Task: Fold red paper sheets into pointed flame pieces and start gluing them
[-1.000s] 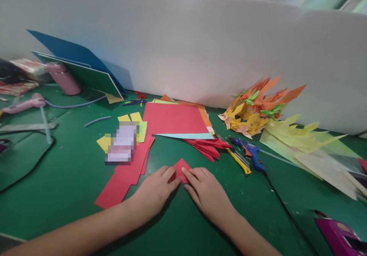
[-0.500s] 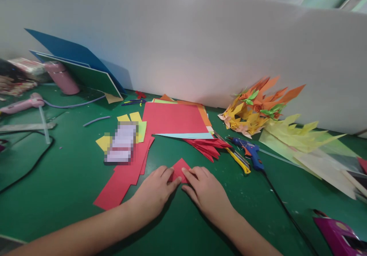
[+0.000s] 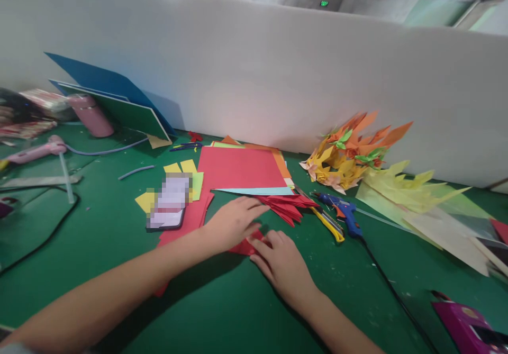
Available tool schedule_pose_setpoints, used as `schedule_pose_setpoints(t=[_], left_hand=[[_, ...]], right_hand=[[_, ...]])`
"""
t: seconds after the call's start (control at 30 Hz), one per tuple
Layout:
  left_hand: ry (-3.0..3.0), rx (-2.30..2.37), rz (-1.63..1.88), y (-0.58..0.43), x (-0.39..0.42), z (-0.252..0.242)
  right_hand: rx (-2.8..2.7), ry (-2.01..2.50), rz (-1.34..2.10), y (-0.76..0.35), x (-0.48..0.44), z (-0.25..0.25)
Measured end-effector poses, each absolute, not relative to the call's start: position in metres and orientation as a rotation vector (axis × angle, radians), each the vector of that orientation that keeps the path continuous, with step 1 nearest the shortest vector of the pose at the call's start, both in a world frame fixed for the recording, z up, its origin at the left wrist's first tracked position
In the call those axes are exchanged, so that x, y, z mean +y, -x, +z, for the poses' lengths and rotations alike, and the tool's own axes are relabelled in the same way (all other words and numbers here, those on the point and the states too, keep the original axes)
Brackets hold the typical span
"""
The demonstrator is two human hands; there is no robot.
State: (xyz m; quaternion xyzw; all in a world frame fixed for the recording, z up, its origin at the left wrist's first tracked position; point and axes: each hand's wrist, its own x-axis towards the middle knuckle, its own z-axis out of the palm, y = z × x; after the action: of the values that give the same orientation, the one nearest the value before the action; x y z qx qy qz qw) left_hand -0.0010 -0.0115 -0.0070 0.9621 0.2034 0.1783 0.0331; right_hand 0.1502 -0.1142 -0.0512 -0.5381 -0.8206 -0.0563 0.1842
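Observation:
A small red paper piece [image 3: 242,247] lies on the green table between my hands, partly covered by them. My left hand [image 3: 237,220] is over its upper left part, with fingers spread and pointing right. At the right side of the same piece, my right hand [image 3: 281,257] rests its fingertips on the paper, fingers apart. Just beyond my hands lies a fan of folded red pieces [image 3: 289,207], beside a stack of paper with a red sheet [image 3: 242,167] on top. Red strips [image 3: 188,216] lie partly under a phone [image 3: 170,200] and my left arm.
A blue glue gun [image 3: 347,216] and yellow cutter [image 3: 331,226] lie right of my hands. Farther right are paper crowns [image 3: 345,158] and a purple object [image 3: 466,325]. A pink bottle [image 3: 92,116] and pink glue gun [image 3: 37,151] are at left.
My left hand has moved up and right, from the left edge of the small red piece to over it. My right hand has stayed nearly in place. The camera view has shifted slightly.

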Motion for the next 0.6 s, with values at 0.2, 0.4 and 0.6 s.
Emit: schedule_pose_setpoints(t=[0.2,0.4,0.6], left_hand=[[-3.160,0.419,0.251,-0.064,0.026,-0.006],[-3.214,0.357,0.067,-0.080,0.046,-0.013],[-3.212,0.455,-0.052,-0.099,0.048,-0.005]], right_hand=[[-2.302,1.521,-0.225,-0.150,-0.114,-0.053],[-2.307,1.525,-0.217,-0.151,-0.113,-0.052],[-2.311,1.527,-0.156,-0.152,-0.113,-0.051]])
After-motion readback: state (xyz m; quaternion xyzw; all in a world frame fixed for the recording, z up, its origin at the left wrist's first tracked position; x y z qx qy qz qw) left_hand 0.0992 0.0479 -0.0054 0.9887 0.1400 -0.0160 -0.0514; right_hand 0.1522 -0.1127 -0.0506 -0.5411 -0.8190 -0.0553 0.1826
